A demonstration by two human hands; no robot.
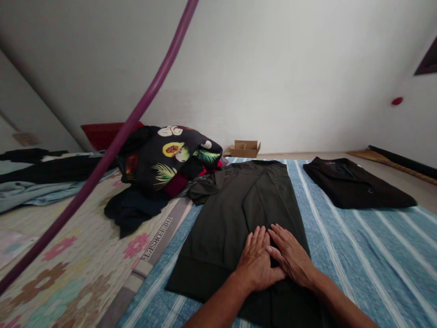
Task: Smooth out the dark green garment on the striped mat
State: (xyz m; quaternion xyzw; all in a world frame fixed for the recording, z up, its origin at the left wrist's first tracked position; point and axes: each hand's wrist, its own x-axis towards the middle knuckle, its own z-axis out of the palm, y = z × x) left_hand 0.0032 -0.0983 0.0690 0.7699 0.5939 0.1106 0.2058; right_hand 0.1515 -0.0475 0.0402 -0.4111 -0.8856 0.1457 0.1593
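Observation:
A dark olive-green garment [218,218] lies spread flat on the blue striped sheet, with a wide band along its near edge and a long fold running up its right half. My left hand [255,262] rests palm down on the lower part of the garment, fingers extended. Close against it on the right, my right hand [292,257] also lies flat on the fabric, its thumb touching the left hand. Neither hand grips anything. Part of the near edge is hidden behind my forearms.
A folded black garment [355,184] lies to the right on the striped sheet [348,255]. At left, a heap of clothes with a fruit-print cloth [177,152] sits on a floral mat [78,259]. A cardboard box [246,149] stands by the wall. A purple tube [136,116] crosses the view.

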